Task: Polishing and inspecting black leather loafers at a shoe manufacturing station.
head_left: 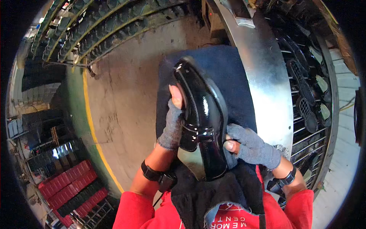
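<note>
A glossy black shoe, with a strap across its upper, is held tilted over my lap. Its toe points away from me and its heel lies toward my body. A pale beige form fills the shoe's opening. My left hand, in a grey fingerless glove, grips the shoe's left side, its thumb against the edge and its other fingers hidden underneath. My right hand, gloved the same way, pinches the sole's edge on the right near the heel. A dark blue cloth lies beneath the shoe.
To the right runs a shiny metal tabletop, with a rack of metal rods beyond it carrying black shoe soles. Shelves of dark shoe parts stand at the far left. Red and black stacked pieces sit lower left.
</note>
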`<state>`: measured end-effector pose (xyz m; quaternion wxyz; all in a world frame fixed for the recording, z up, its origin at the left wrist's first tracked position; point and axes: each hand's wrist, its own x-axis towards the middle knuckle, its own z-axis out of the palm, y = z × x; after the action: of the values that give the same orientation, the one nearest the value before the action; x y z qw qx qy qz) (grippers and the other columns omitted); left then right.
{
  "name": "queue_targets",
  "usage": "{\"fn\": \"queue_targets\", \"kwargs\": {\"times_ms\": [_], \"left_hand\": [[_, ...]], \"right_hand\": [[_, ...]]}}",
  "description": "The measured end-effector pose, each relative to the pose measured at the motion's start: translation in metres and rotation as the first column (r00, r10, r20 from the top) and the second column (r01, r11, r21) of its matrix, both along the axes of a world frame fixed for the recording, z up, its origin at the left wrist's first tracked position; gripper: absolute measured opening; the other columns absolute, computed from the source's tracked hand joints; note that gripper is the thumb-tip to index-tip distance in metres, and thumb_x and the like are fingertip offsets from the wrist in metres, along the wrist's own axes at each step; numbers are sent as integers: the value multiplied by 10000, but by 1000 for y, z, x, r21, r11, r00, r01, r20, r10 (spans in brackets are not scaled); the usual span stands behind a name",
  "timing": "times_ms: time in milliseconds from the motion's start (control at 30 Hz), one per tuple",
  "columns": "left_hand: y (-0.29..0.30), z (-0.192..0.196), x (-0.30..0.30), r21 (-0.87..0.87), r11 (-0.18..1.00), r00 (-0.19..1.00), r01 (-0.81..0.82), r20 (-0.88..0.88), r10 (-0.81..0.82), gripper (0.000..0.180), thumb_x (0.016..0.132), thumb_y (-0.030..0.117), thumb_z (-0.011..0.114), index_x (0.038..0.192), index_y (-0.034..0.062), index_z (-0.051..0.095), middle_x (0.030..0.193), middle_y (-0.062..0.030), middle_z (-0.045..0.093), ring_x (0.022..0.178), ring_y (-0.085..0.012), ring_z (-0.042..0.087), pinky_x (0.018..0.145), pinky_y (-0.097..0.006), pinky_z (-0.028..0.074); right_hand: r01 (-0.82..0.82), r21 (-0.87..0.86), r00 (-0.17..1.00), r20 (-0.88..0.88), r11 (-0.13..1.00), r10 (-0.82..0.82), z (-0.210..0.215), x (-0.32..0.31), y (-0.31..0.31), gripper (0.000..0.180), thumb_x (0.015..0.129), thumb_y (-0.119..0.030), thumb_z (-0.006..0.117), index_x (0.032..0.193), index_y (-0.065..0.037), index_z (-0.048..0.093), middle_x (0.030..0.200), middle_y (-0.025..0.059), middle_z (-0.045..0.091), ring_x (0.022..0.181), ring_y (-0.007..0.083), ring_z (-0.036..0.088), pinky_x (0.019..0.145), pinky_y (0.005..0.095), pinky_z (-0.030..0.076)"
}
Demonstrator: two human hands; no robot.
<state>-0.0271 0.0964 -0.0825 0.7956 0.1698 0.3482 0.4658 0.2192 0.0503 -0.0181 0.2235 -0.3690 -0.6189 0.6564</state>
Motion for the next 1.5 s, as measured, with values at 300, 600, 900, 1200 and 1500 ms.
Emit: {"fn": "queue_targets", "kwargs": {"times_ms": [300,600,900,1200,1500], "left_hand": [[-10,89,18,269,962,962,44,-273,32,954,976,827,394,1479,24,505,1377,-139,651,1210,-252,662,1057,-432,547],[-42,103,3,375,923,792,-84,-537,291,824,1003,469,685,1555,-66,387,1466,-184,558,1307,-272,570,1138,-395,431],[64,129,6,601,795,993,78,-122,-6,479,1159,394,384,1425,62,603,1371,-103,589,1307,-188,540,1159,-332,393],[77,86,22,488,851,889,191,-454,61,373,1100,380,493,1092,53,671,1021,-28,634,974,-105,561,909,-239,434],[4,48,39,660,751,699,-15,-530,480,612,1036,193,584,1578,-37,418,1568,-216,473,1487,-288,414,1246,-391,280]], "right_hand": [[500,164,847,-299,851,-440,38,-40,42,946,816,-322,861,1572,-2,391,1373,143,577,1259,231,561,1102,377,418],[357,399,932,-88,845,-352,75,-60,44,773,910,-236,741,1572,11,426,1345,216,625,1255,308,639,1143,399,426],[-21,-765,592,-528,643,-609,-5,-45,56,590,1025,-416,599,1446,-9,528,1308,166,684,1133,274,721,1010,408,604],[-8,-961,562,-232,275,-794,-12,-31,14,742,848,-405,768,1407,46,582,1273,261,703,1109,396,727,962,480,620],[339,-651,889,-14,679,-457,5,-18,-9,609,959,-392,722,1423,-15,604,1250,91,717,1089,188,704,972,339,567]]}}
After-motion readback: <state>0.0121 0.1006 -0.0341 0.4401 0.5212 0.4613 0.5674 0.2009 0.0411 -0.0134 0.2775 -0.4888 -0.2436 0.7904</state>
